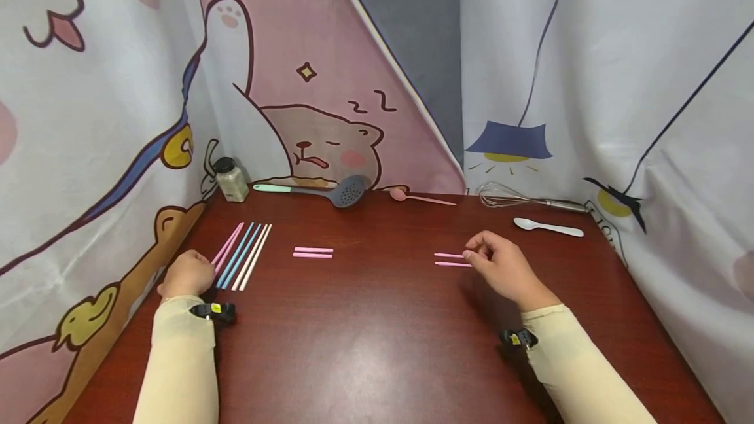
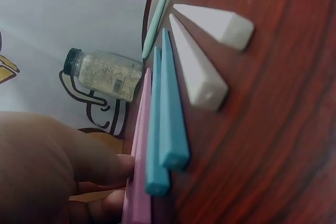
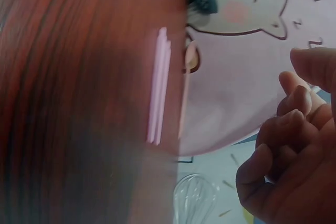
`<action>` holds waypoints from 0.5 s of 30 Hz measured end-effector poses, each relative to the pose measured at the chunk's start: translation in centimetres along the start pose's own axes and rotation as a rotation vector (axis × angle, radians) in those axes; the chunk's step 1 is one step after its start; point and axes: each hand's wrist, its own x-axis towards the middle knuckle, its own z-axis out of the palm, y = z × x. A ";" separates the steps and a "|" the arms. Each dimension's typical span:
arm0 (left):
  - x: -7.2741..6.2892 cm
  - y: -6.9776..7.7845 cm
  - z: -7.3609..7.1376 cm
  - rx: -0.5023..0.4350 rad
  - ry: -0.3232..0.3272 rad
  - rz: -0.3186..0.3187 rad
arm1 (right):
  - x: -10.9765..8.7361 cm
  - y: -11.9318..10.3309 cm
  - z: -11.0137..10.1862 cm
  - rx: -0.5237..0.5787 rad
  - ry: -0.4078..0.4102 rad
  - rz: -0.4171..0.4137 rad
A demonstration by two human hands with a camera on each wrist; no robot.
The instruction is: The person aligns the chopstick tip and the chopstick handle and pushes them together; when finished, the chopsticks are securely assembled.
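My left hand is at the left side of the table, its thumb and a finger on the near ends of a pair of pink chopsticks. Right beside them lie two blue chopsticks and two white chopsticks, roughly side by side. My right hand hovers above two short pink sticks with narrow tips, partly covering their right ends in the head view. Its fingers are loosely bent and hold nothing in the right wrist view. Two more short pink sticks lie parallel, left of centre.
Along the back edge stand a jar with a black lid, a slotted spatula, a pink spoon and a whisk. A white spoon lies at the right. Printed curtains enclose the table.
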 end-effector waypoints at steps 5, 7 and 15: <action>-0.5 1.2 0.7 -0.020 0.102 0.070 | 1.3 0.9 0.3 -0.037 -0.105 0.045; -0.8 2.6 1.2 -0.015 0.148 0.175 | 1.8 1.3 0.4 -0.054 -0.140 0.047; -2.8 9.5 4.6 0.068 0.046 0.682 | 3.1 2.2 1.3 -0.088 -0.287 0.063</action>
